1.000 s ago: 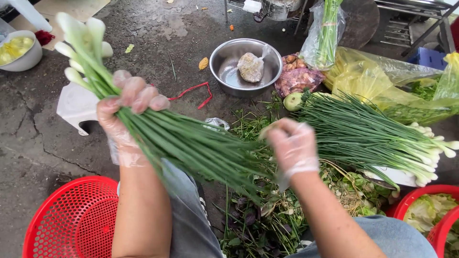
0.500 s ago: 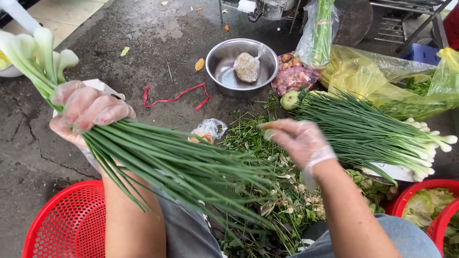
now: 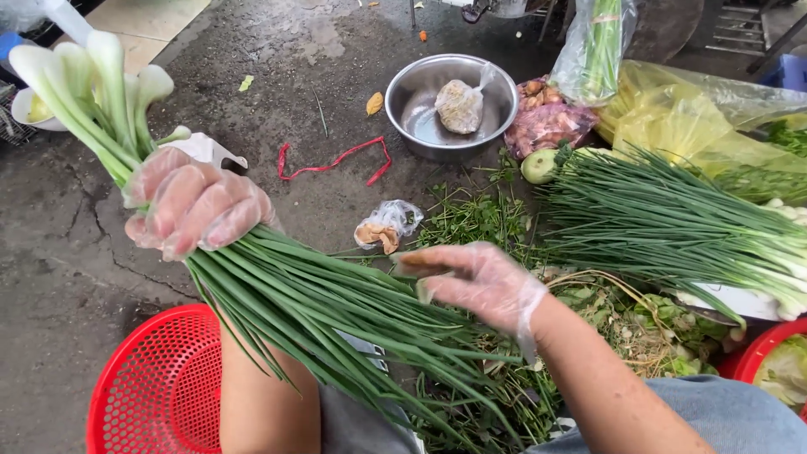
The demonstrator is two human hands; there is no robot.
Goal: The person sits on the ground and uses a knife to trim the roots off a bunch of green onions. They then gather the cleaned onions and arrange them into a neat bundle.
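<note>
My left hand [image 3: 195,206], in a clear plastic glove, grips a bunch of green onions [image 3: 319,303] near its white bulbs, which point up and to the left. The green leaves run down to the right across my lap. My right hand [image 3: 475,282], also gloved, hovers just above the leaves with fingers stretched to the left and nothing held. A second, larger pile of green onions [image 3: 672,223] lies on the ground to the right, bulbs at the far right.
A red perforated basket [image 3: 155,391] sits at the lower left, another red basket [image 3: 769,353] at the lower right. A steel bowl [image 3: 420,92] holds a tied bag. Herb trimmings [image 3: 479,223], a red string [image 3: 336,160], yellow plastic bags [image 3: 681,118] and a white stool [image 3: 210,151] lie around.
My left hand has shifted the bunch a little to the right and lower. My right hand has moved left and down, closer to the leaves, with fingers spread.
</note>
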